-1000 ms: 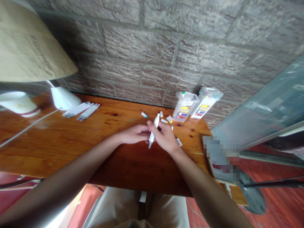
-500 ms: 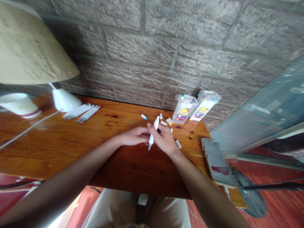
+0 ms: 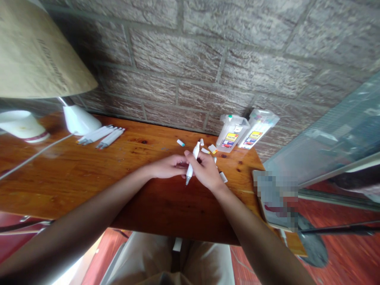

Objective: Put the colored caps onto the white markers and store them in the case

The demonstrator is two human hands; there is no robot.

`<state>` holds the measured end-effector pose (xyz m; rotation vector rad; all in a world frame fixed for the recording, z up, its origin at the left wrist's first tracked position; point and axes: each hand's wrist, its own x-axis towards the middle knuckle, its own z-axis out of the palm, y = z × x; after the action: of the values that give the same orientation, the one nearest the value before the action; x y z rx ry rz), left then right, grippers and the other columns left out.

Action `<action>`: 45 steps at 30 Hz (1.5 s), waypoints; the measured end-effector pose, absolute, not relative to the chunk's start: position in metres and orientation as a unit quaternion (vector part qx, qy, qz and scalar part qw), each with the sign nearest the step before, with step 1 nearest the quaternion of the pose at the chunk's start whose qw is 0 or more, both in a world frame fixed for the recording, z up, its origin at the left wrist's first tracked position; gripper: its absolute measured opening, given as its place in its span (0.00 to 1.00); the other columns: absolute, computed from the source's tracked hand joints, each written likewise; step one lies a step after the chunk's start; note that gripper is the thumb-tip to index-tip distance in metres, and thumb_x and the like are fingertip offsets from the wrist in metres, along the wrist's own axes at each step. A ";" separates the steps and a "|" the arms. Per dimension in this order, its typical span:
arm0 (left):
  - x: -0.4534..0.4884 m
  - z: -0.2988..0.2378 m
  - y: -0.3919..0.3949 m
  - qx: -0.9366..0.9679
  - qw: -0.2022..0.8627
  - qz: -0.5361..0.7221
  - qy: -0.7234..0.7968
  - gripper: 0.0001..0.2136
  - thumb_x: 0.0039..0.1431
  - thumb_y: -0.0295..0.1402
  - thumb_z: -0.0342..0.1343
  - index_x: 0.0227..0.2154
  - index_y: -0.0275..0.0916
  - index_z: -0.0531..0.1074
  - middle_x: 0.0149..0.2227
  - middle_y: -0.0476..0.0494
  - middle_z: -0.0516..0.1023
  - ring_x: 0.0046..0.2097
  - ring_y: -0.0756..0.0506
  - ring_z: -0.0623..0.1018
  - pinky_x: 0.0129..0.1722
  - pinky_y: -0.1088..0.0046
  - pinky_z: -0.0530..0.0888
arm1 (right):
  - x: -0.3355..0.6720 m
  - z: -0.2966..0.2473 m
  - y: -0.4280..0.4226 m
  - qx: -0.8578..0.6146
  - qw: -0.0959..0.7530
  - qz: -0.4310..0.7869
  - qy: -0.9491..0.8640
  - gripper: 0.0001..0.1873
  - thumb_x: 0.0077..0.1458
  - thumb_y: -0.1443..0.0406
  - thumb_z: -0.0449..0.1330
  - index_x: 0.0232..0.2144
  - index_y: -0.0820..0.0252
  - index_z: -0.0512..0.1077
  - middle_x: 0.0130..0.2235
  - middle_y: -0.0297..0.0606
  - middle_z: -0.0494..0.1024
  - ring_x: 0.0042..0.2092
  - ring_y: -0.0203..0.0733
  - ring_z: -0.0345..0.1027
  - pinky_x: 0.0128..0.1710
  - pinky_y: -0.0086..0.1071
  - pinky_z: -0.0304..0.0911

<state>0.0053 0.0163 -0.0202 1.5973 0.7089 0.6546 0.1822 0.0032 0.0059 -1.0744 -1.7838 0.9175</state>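
Observation:
A white marker (image 3: 193, 159) slants between my hands over the table, its grey end pointing down toward me. At its upper end a small dark tip shows. My right hand (image 3: 208, 169) is closed on the barrel, with the thumb laid along it. My left hand (image 3: 168, 167) meets it from the left, fingers curled at the lower part of the marker; whatever else those fingers hold is hidden. Just beyond my hands lie several loose caps, among them a white cap with a blue edge (image 3: 180, 142), a yellow-edged cap (image 3: 212, 149) and a white cap (image 3: 223, 177) by my right wrist.
Two clear plastic marker cases (image 3: 232, 134) stand at the back right, the right one holding markers. Several grey-white markers (image 3: 101, 135) lie at the left by a lamp (image 3: 80, 120) and a paper cup (image 3: 23, 126). A cord (image 3: 38, 155) crosses the table's left side. Behind is a brick wall.
My view has shifted slightly. Both hands stay together around the marker in nearly the same pose, and a dark tip now shows at its upper end.

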 end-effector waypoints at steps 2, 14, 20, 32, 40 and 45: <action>0.005 -0.020 0.016 0.688 0.596 0.281 0.305 0.13 0.56 0.36 0.66 0.40 0.33 0.76 0.38 0.42 0.82 0.39 0.46 0.81 0.44 0.68 0.78 | 0.182 0.006 0.003 -0.430 0.420 0.370 -0.708 0.26 0.61 0.46 0.56 0.21 0.58 0.69 0.22 0.32 0.72 0.27 0.36 0.64 0.29 0.30 0.59; 0.005 -0.020 0.016 0.682 0.605 0.279 0.302 0.13 0.56 0.35 0.66 0.40 0.33 0.76 0.39 0.42 0.82 0.40 0.46 0.81 0.43 0.68 0.78 | 0.182 0.008 0.001 -0.434 0.417 0.375 -0.705 0.26 0.61 0.46 0.56 0.21 0.58 0.69 0.22 0.32 0.72 0.27 0.37 0.65 0.29 0.30 0.59; 0.004 -0.019 0.016 0.686 0.598 0.278 0.307 0.13 0.56 0.36 0.66 0.40 0.33 0.76 0.38 0.42 0.82 0.39 0.46 0.81 0.44 0.67 0.78 | 0.182 0.008 0.002 -0.433 0.415 0.377 -0.705 0.25 0.61 0.47 0.57 0.22 0.58 0.69 0.22 0.32 0.72 0.27 0.37 0.65 0.29 0.31 0.59; 0.004 -0.020 0.016 0.686 0.603 0.278 0.299 0.14 0.56 0.36 0.66 0.41 0.33 0.76 0.39 0.42 0.82 0.40 0.46 0.80 0.44 0.68 0.78 | 0.183 0.008 0.002 -0.430 0.416 0.370 -0.711 0.26 0.61 0.46 0.56 0.21 0.58 0.68 0.22 0.32 0.72 0.28 0.37 0.65 0.29 0.30 0.59; 0.005 -0.017 0.015 0.685 0.603 0.272 0.305 0.14 0.56 0.37 0.66 0.40 0.33 0.76 0.39 0.42 0.82 0.39 0.46 0.80 0.43 0.69 0.78 | 0.183 0.007 0.002 -0.427 0.421 0.367 -0.711 0.26 0.62 0.46 0.56 0.21 0.58 0.69 0.22 0.32 0.72 0.27 0.37 0.65 0.29 0.31 0.60; 0.005 -0.017 0.015 0.687 0.602 0.274 0.301 0.13 0.56 0.37 0.66 0.39 0.33 0.76 0.38 0.43 0.82 0.40 0.46 0.80 0.43 0.68 0.77 | 0.183 0.006 0.002 -0.434 0.419 0.367 -0.708 0.26 0.61 0.46 0.56 0.22 0.58 0.70 0.22 0.33 0.73 0.27 0.37 0.66 0.29 0.31 0.60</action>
<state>0.0050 0.0152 -0.0170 1.5920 0.6965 0.6347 0.1829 0.0017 0.0065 -1.0880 -1.7767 0.9196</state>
